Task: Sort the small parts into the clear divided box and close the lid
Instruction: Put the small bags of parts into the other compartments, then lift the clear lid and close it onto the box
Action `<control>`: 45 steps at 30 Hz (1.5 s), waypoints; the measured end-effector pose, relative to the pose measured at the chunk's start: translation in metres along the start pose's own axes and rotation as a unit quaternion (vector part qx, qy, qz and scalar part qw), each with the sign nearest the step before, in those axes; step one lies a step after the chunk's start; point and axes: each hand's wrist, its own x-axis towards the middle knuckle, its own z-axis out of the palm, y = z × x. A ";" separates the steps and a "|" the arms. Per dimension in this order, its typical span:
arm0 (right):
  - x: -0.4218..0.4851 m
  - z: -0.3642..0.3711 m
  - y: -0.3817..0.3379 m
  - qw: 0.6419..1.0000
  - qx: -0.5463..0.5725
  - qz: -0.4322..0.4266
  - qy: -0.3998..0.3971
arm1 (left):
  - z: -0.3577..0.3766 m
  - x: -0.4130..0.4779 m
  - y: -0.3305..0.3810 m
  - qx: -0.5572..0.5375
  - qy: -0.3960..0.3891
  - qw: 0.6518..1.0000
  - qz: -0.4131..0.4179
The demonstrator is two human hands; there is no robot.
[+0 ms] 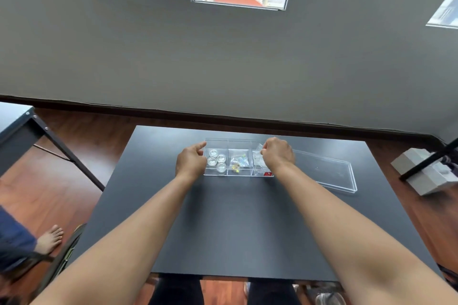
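The clear divided box lies open on the far middle of the black table. Its left compartment holds several small clear round containers. In the middle compartment sit small bags of coloured parts. My right hand is over the right compartment, fingers pinched on a small clear bag. At the box's left end my left hand rests with curled fingers, the thumb touching the wall. The clear lid lies flat on the table, right of the box.
A white box and a dark table leg stand at the right beyond the table edge. Another table is at the far left. A person's bare foot and a chair are near the table's front left corner.
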 end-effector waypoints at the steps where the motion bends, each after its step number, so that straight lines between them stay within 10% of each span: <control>1: -0.001 -0.001 0.000 1.000 -0.011 -0.005 0.002 | 0.000 0.000 0.000 0.002 0.001 1.000 0.001; 19: -0.019 -0.026 0.082 0.977 0.191 -0.014 0.091 | 0.012 -0.015 0.015 0.103 0.069 0.992 0.032; 24: -0.023 -0.035 0.130 0.971 0.180 0.048 0.150 | 0.037 -0.042 0.049 0.088 0.151 0.959 0.225; 29: -0.028 -0.043 0.178 0.964 0.118 0.148 0.189 | 0.097 -0.079 0.088 0.055 -0.023 0.937 0.345; 35: -0.033 -0.043 0.213 0.965 0.094 0.210 0.125 | 0.175 -0.097 0.100 0.213 -0.222 0.912 0.272; 45: -0.037 -0.027 0.229 0.969 0.037 0.244 0.029 | 0.216 -0.089 0.123 0.241 -0.192 0.951 0.029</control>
